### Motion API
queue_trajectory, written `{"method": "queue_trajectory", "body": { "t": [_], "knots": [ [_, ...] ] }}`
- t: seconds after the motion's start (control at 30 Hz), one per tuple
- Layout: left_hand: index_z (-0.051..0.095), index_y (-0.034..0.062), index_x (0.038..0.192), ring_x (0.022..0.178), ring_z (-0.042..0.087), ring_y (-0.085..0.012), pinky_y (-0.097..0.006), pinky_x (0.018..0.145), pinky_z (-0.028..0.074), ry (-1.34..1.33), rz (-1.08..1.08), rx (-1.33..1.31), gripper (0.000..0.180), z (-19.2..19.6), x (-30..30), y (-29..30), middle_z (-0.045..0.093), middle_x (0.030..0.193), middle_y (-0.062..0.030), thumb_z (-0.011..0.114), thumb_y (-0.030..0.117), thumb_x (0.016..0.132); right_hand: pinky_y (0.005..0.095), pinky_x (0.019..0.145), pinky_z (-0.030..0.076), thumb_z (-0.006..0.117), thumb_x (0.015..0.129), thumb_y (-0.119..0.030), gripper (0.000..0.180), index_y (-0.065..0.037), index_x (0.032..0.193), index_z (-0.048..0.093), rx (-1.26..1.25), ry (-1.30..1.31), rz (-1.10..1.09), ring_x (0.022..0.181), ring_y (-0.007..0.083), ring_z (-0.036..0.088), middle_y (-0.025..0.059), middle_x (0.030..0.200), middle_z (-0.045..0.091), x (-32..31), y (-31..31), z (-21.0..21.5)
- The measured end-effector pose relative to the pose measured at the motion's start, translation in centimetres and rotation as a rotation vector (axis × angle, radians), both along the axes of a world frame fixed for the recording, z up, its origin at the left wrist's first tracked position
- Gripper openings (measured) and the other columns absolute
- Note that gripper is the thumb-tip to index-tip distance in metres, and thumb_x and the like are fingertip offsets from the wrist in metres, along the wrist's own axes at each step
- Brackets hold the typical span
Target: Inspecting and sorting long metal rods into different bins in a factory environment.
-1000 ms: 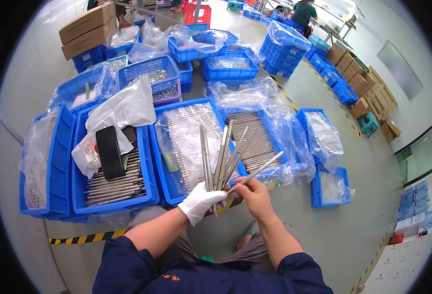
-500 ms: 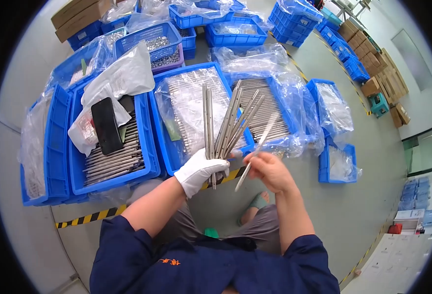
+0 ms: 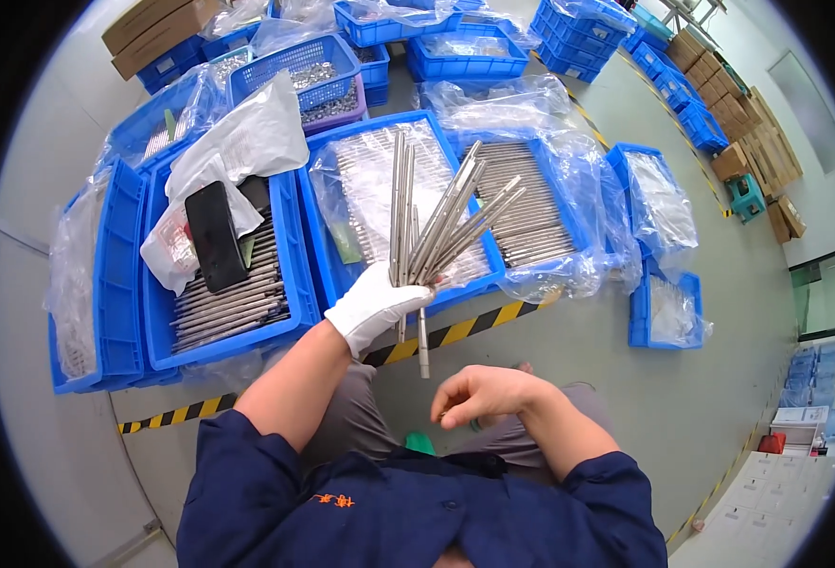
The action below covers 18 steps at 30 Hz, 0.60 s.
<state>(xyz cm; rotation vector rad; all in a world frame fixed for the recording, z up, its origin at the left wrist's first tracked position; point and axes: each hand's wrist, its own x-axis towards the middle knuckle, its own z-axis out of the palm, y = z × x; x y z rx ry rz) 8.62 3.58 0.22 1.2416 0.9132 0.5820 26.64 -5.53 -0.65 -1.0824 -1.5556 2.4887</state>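
My left hand [image 3: 372, 309], in a white glove, is closed round the lower part of a bundle of slim metal rods [image 3: 448, 222]. Their upper ends fan out away from me, with small holes along some of them. One rod [image 3: 424, 350] sticks out below the others, past the glove. My right hand [image 3: 487, 394] is bare and hangs over my lap, apart from the bundle. Its fingers are curled in with the tips pinched; a tiny dark brownish spot shows at them, too small to name.
Blue crates of rods lie ahead: one with a black phone [image 3: 215, 237] on top, one lined with white wrap [image 3: 370, 175], one with bare rods [image 3: 531, 213]. Plastic-covered small crates [image 3: 662, 312] stand right. Striped floor tape [image 3: 455, 331] crosses before me.
My right hand has drawn back toward my lap and no longer holds a rod. One rod now reaches lower out of the bundle in my left hand. The view has shifted slightly.
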Motion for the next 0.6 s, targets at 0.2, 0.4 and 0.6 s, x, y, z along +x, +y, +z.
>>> {"method": "queue_trajectory", "body": {
  "t": [0.2, 0.4, 0.6],
  "knots": [
    [0.058, 0.0011, 0.086, 0.068, 0.053, -0.0109, -0.024, 0.062, 0.043, -0.043, -0.083, -0.134, 0.024, -1.2, 0.0, -1.0, 0.058, 0.075, -0.0054, 0.061, 0.015, 0.067, 0.0193, 0.057, 0.041, 0.055, 0.079, -0.010, 0.010, -0.004, 0.086, 0.057, 0.218, 0.185, -1.199, 0.064, 0.0082, 0.051, 0.0019, 0.075, 0.058, 5.7, 3.1, 0.0],
    [0.057, 0.0002, 0.088, 0.067, 0.049, -0.0103, -0.025, 0.062, 0.041, -0.040, -0.168, -0.168, 0.026, -1.3, 0.9, -1.9, 0.056, 0.074, -0.0039, 0.062, 0.015, 0.068, 0.0277, 0.067, 0.049, 0.055, 0.081, -0.018, 0.019, -0.005, 0.095, 0.054, 0.205, 0.650, -1.302, 0.075, 0.0152, 0.058, 0.0064, 0.085, 0.059, 7.7, 4.2, 0.4],
    [0.056, -0.0003, 0.096, 0.075, 0.048, -0.0106, -0.025, 0.069, 0.040, -0.015, -0.164, -0.233, 0.034, -1.1, 1.2, -2.2, 0.055, 0.082, -0.0031, 0.063, 0.017, 0.067, 0.0241, 0.065, 0.048, 0.055, 0.081, -0.016, 0.018, -0.004, 0.095, 0.054, 0.271, 0.605, -1.222, 0.072, 0.0126, 0.056, 0.0074, 0.087, 0.057, 7.9, 3.9, 0.4]
  ]
}}
